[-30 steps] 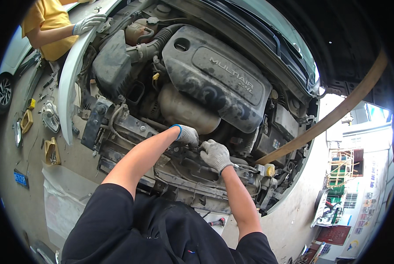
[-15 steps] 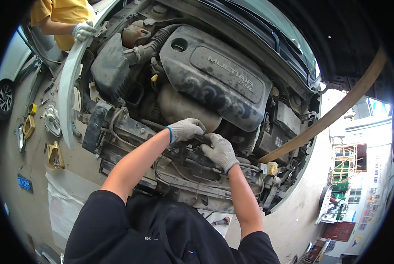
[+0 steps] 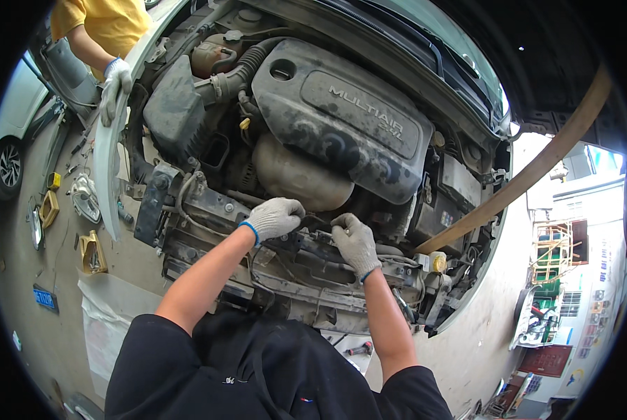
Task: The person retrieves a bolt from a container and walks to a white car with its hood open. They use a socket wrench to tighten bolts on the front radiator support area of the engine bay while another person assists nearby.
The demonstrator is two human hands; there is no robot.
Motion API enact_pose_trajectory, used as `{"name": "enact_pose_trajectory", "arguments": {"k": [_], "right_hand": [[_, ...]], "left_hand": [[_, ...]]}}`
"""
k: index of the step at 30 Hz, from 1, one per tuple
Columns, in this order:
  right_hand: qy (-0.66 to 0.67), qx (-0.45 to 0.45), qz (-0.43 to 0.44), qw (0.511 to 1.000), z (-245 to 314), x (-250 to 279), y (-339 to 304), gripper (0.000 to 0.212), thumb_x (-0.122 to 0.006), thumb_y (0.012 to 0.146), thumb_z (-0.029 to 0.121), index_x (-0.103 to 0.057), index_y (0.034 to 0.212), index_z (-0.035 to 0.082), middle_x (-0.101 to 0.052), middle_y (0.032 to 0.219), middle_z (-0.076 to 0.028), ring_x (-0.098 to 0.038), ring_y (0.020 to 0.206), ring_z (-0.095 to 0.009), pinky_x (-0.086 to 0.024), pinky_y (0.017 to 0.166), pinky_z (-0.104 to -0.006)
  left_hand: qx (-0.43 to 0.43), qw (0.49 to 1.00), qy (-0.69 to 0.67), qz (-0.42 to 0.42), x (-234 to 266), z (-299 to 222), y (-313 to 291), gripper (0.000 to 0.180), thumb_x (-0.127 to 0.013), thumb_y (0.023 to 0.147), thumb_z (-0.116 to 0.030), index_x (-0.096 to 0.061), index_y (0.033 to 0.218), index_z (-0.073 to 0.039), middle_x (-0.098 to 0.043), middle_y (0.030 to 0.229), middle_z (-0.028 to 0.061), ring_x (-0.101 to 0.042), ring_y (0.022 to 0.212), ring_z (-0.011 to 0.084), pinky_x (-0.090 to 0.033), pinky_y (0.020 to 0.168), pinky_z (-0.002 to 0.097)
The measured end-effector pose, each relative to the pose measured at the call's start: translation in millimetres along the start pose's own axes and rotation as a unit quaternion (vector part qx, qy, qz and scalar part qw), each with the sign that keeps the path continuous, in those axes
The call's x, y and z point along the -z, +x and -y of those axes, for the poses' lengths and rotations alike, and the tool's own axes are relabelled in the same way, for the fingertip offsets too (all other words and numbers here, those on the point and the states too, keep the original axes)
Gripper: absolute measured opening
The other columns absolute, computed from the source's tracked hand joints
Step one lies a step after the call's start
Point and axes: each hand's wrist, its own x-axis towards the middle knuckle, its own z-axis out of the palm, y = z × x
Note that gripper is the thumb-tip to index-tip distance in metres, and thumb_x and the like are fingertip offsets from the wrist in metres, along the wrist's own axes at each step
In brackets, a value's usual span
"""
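Both my hands work in grey-white knit gloves at the front of a car's dusty engine bay, over the front crossmember [image 3: 215, 203]. My left hand [image 3: 277, 217] has its fingers curled and pinched together just in front of a metal heat shield [image 3: 296, 178]. To its right, my right hand [image 3: 355, 245] is closed too, thumb and fingertips drawn together above the front frame. A thin dark line, perhaps a cable, shows between the hands; what each fingertip grips is too small to make out. Behind them lies the black engine cover [image 3: 306, 126].
A wooden prop [image 3: 524, 189] slants across the right of the bay. At the left, another person's gloved hand [image 3: 115, 87] rests on the pale fender [image 3: 108, 168]. Headlamp parts [image 3: 84, 194] and a cut yellow container [image 3: 91, 253] lie on the floor there.
My hands have moved apart, the left one leftward and toward me, the right one slightly right. The other person's hand has slid nearer along the fender.
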Motion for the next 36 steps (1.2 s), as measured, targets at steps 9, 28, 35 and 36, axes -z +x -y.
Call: {"name": "enact_pose_trajectory", "arguments": {"k": [9, 28, 35, 36], "right_hand": [[-0.400, 0.086, 0.127, 0.904, -15.2, -29.0, 0.8, 0.026, -0.058, 0.096, 0.032, -0.065, 0.106, 0.009, -0.070, 0.099, -0.015, -0.072, 0.093, -0.033, -0.058, 0.074, -0.0490], [-0.405, 0.141, 0.103, 0.897, -18.0, -30.4, 7.6, 0.022, -0.057, 0.094, 0.030, -0.066, 0.096, 0.010, -0.069, 0.091, -0.014, -0.072, 0.086, -0.032, -0.057, 0.070, -0.0487], [-0.206, 0.125, -0.005, 0.971, -26.6, -3.5, 16.8, 0.023, -0.058, 0.087, 0.020, -0.075, 0.102, 0.013, -0.070, 0.093, -0.017, -0.069, 0.089, -0.036, -0.055, 0.081, -0.0493], [-0.194, 0.131, -0.002, 0.972, -21.2, -2.4, 19.4, 0.023, -0.058, 0.086, 0.019, -0.075, 0.099, 0.012, -0.069, 0.093, -0.017, -0.069, 0.088, -0.037, -0.055, 0.081, -0.0489]], "left_hand": [[-0.003, 0.948, 0.167, 0.270, 7.0, -8.8, 39.4, 0.042, -0.061, 0.075, -0.018, -0.078, 0.113, -0.014, -0.077, 0.096, 0.0117, -0.073, 0.091, 0.0269, -0.057, 0.081, 0.0392], [-0.017, 0.962, 0.162, 0.221, 13.0, -12.9, 35.0, 0.035, -0.064, 0.077, -0.022, -0.079, 0.106, -0.012, -0.076, 0.102, 0.0145, -0.071, 0.093, 0.0323, -0.056, 0.084, 0.0407], [-0.055, 0.987, 0.101, -0.116, 22.1, 3.3, -47.9, 0.026, -0.060, 0.085, -0.024, -0.073, 0.099, -0.006, -0.072, 0.092, 0.0204, -0.070, 0.087, 0.0386, -0.055, 0.081, 0.0466], [-0.020, 0.981, 0.155, -0.115, 16.1, 9.5, -68.3, 0.023, -0.062, 0.085, -0.025, -0.072, 0.095, -0.007, -0.071, 0.089, 0.0211, -0.069, 0.087, 0.0395, -0.054, 0.080, 0.0493]]}}
